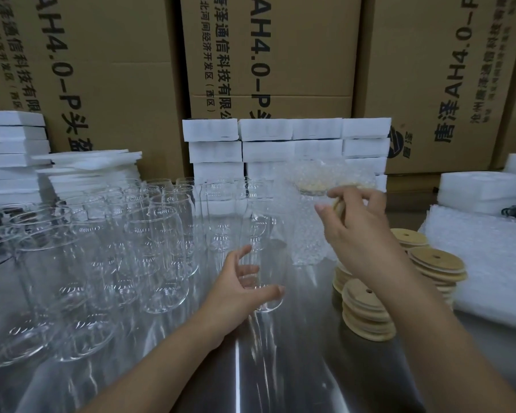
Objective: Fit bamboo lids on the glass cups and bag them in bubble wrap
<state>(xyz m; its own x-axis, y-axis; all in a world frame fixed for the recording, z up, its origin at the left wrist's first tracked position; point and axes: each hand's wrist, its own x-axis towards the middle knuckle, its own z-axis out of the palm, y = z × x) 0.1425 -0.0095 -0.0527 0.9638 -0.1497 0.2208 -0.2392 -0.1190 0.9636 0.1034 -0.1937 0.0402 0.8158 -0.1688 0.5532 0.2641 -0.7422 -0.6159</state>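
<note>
My left hand (241, 286) curls round the lower part of a clear glass cup (267, 251) that stands upright on the shiny table. My right hand (358, 217) is raised to the right of the cup's top and pinches a round bamboo lid (338, 204) on edge. Behind that hand stands a cup with a bamboo lid inside a bubble wrap bag (313, 210). Several stacks of bamboo lids (367, 311) lie at the right under my right forearm. Many bare glass cups (161, 251) crowd the left half of the table.
A pile of bubble wrap bags (495, 263) lies at the far right, with white foam pieces (486, 189) behind it. White foam blocks (283, 141) are stacked at the back and at the far left (12, 150). Large cardboard boxes (268, 55) wall off the rear.
</note>
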